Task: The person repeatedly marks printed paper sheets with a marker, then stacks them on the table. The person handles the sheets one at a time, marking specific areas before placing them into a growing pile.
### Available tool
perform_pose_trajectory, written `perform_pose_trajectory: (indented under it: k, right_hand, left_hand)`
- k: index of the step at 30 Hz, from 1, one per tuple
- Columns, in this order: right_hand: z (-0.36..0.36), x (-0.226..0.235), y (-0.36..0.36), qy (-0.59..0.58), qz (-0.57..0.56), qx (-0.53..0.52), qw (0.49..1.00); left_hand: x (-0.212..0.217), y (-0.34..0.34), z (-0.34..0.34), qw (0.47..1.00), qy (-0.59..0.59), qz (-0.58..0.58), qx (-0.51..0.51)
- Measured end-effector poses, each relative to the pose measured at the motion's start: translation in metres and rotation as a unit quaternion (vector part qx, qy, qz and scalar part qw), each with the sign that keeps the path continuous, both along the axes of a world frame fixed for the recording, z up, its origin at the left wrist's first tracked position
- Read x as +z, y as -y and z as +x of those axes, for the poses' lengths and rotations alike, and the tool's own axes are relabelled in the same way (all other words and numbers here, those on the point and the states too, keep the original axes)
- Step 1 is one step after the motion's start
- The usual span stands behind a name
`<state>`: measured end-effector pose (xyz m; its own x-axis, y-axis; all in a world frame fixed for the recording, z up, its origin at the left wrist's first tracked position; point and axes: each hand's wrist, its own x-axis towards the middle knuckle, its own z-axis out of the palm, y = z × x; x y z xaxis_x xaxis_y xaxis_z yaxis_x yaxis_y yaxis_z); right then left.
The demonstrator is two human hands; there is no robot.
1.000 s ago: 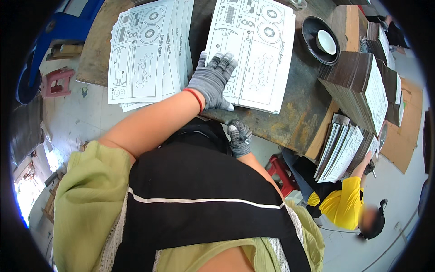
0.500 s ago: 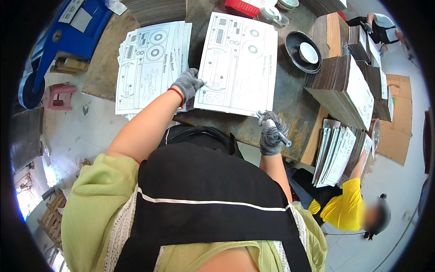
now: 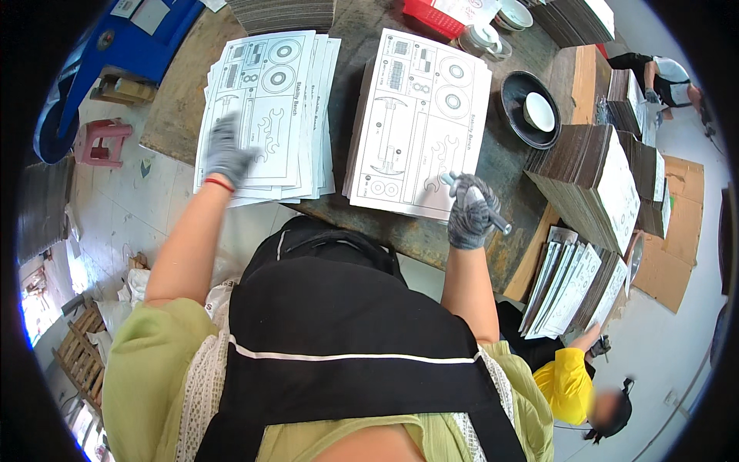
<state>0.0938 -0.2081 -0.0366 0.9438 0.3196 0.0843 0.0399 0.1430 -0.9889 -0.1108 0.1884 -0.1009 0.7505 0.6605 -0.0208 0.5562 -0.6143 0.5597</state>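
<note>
- My right hand [image 3: 469, 212], in a grey knit glove, is closed in a fist around a slim metal tool [image 3: 481, 206]; one end of it sticks out above my knuckles and the other below and to the right of my fist.
- That fist hovers over the near right corner of the right stack of printed sheets [image 3: 419, 115], which lies on the worn wooden table [image 3: 362, 38]. I cannot tell whether the tool's tip touches the paper.
- My left hand [image 3: 225, 152], also in a grey glove with a red cuff, lies on the near part of the left stack of printed sheets [image 3: 269, 100], to the left of the right stack. The hand is blurred, the fingers look loosely spread, and I cannot tell whether it grips a sheet.
- Both stacks show black line drawings of round and curved parts, and the two sit side by side with a strip of bare table between them.
- Right of the right stack stands a black bowl [image 3: 517, 115] with a small white dish [image 3: 539, 112] inside it.
- Further right of that stack rise piles of brown cardboard [image 3: 573, 165] with white printed faces.
- Beyond the right stack, at the far table edge, is a red basket [image 3: 429, 17].
- Near and to the right of the right stack, below the table edge, is a person in a yellow top [image 3: 568, 385].
</note>
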Motion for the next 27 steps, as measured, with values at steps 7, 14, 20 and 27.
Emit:
perform_pose_trajectory:
  k: [7,14,20,27]
  right_hand:
    - [0.062,-0.017,-0.080,-0.076,0.200,0.031,0.976]
    - [0.057,-0.043,-0.095,-0.012,0.100,-0.008,0.995]
    - [0.044,-0.026,-0.092,0.304,-0.194,0.088,0.929]
    - [-0.071,-0.024,-0.014,0.340,-0.275,0.171,0.883]
  left_hand:
    - [0.059,0.197,0.133,0.917,-0.136,0.090,-0.365]
    - [0.046,0.206,0.137,0.920,-0.145,0.110,-0.347]
    - [0.038,0.209,0.139,0.931,-0.116,0.135,-0.318]
    - [0.036,0.215,0.135,0.924,-0.161,0.154,-0.311]
